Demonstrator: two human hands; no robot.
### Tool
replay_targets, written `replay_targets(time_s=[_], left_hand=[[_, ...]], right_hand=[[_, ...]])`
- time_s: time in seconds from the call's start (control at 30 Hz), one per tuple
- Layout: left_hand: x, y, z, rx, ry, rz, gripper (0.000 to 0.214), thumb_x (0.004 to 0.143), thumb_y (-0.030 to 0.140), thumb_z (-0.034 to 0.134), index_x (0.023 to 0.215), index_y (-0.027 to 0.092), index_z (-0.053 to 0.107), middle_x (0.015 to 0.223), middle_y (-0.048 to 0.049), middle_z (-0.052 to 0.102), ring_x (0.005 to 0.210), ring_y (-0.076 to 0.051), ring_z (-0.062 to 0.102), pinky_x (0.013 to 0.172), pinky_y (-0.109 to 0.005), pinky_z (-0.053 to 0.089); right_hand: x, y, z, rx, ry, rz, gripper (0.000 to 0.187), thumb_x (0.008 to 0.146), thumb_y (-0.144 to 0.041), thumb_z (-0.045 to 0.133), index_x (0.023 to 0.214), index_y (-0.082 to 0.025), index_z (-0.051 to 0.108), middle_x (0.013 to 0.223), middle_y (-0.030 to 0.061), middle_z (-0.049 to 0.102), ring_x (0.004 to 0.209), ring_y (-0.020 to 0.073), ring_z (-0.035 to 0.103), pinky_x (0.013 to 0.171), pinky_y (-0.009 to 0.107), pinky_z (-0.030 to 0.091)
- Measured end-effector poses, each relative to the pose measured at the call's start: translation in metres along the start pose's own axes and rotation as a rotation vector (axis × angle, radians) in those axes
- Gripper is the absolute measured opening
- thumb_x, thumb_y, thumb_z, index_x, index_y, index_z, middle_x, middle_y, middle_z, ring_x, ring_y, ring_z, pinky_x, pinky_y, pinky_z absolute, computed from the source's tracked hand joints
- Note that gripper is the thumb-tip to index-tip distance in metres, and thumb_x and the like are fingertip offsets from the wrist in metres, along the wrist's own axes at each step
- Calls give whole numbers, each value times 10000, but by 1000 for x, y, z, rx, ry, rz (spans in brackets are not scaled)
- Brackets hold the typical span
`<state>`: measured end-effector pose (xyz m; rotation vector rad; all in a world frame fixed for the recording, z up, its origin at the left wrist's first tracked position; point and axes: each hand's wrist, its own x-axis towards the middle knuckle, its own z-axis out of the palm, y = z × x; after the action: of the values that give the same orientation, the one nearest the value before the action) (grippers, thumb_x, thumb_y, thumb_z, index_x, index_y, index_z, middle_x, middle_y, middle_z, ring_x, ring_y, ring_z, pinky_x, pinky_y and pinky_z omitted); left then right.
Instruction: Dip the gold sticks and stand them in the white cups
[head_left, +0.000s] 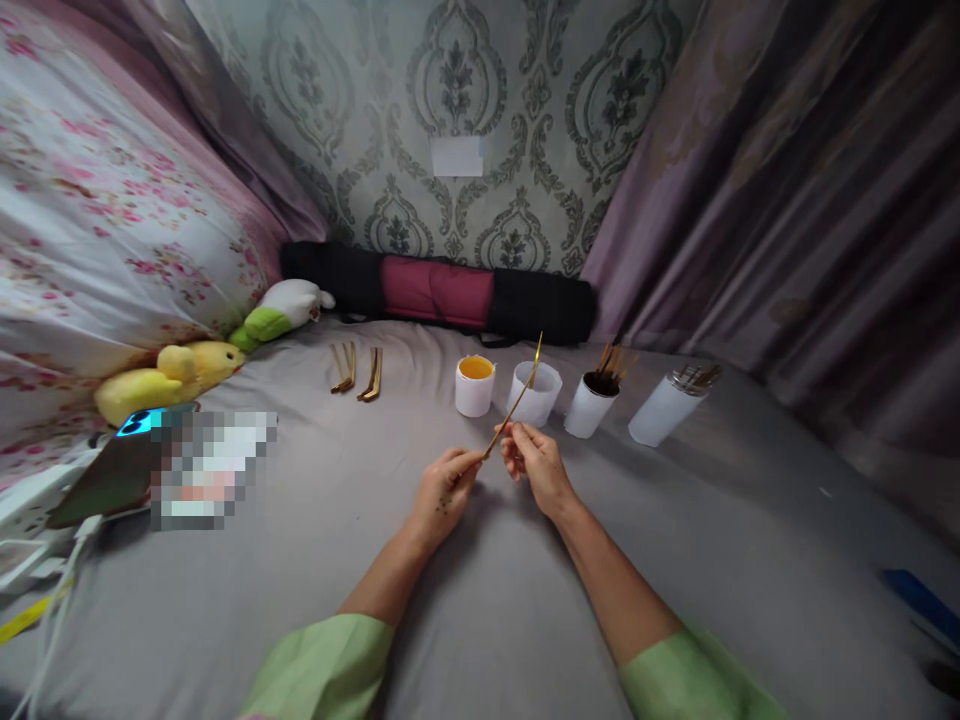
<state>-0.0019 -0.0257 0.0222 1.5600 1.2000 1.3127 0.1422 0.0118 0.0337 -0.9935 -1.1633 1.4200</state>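
Note:
My left hand (pixel 448 492) pinches the lower end of a thin brown-gold stick (pixel 516 402) between thumb and finger. The stick slants up and away to a shiny yellow, pointed tip. My right hand (pixel 537 462) is closed at the stick's lower part, its fingertips against it. Behind the stick's upper part stands a whitish, translucent cup (pixel 546 408). To its left is a white cup (pixel 474 398) with yellow-orange stuff inside. A white container (pixel 589 413) with dark sticks stands on the right, and beyond it a tilted-looking white container (pixel 663 412) holds more thin sticks.
Two small groups of bent golden sticks (pixel 344 372) lie on the grey sheet (pixel 480 620). At left are a phone (pixel 112 470), a power strip (pixel 34 500) with cables and plush toys (pixel 180 375). A black and red long bag (pixel 439 290) lies along the wall.

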Motion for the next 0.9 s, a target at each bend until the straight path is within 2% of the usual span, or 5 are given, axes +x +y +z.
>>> replay_targets(time_s=[0.1,0.3,0.43,0.7,0.9], left_hand=[[0,-3,0,12,-9,16,204,735,243,534,870,215,684,790,-65,594,694,-137,514,656,-202,370],[-1,-10,-1,264,-106,136,282,818,236,403,983,174,623,833,-69,573,725,-125,520,666,-220,384],[-2,-10,-2,343,-136,163,295,832,231,378,1006,168,607,832,-73,562,732,-121,520,680,-220,389],[-3,-6,-1,382,-159,142,300,834,243,378,1004,159,610,809,-74,558,715,-120,520,669,-211,387],[-3,-6,0,346,-125,141,269,820,235,406,961,162,623,793,-66,576,690,-116,524,643,-207,380]], right_hand=[[0,0,0,8,-11,11,390,753,-491,461,890,-150,590,598,-20,491,414,49,420,341,164,283],[0,1,0,37,-29,8,379,748,-487,477,869,-150,604,578,-22,478,405,49,413,338,168,285],[0,3,-1,44,-26,3,369,747,-484,480,859,-156,607,579,-22,473,409,50,416,339,166,288],[1,3,1,-20,-17,4,350,735,-471,502,830,-147,596,562,-30,456,391,43,387,332,167,276],[0,2,2,-76,2,-25,298,695,-438,562,766,-149,567,509,-52,437,367,42,355,335,180,257]])
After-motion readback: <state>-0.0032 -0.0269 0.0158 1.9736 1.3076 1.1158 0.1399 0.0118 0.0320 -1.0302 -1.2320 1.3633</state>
